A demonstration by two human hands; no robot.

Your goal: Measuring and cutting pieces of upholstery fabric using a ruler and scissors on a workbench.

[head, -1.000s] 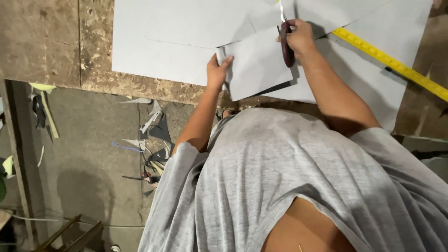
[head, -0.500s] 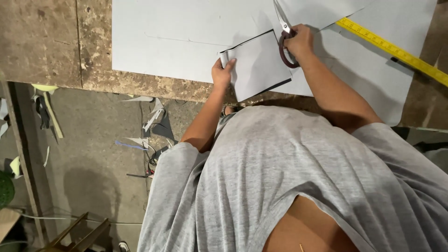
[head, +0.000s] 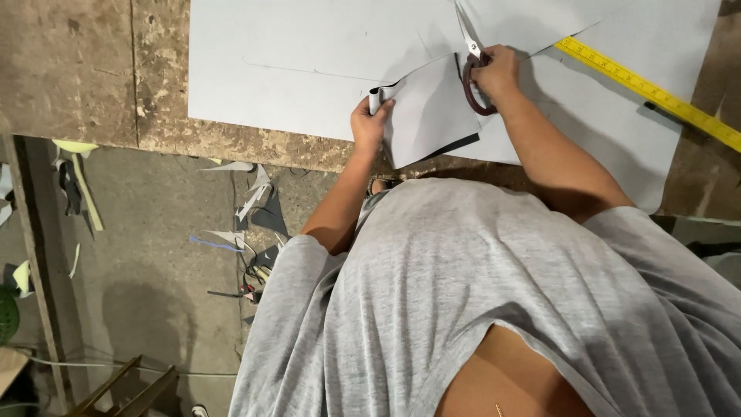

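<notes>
On the worn brown counter (head: 93, 69) lies a big grey sheet (head: 309, 69). It covers most of the top and reaches to the near edge. A cut runs into it, and a loose flap (head: 428, 112) of the same grey stuff lifts up from the sheet near the edge.

The left hand (head: 370, 123) holds that flap. Its grip is tight on the flap's left side, where the stuff curls into a small roll by the fingers.

The right hand (head: 494, 73) holds a pair of scissors (head: 472, 69) with dark red handles. The fingers are through the handles and closed around them. The shiny blades point away from the person, along the cut in the sheet. I cannot tell how far apart the blades are.

A yellow tape measure (head: 648, 93) lies slanted across the sheet, to the right of the scissors.

Down on the grey floor (head: 139, 255), left of the person, small grey scraps (head: 258, 208) lie scattered about.
</notes>
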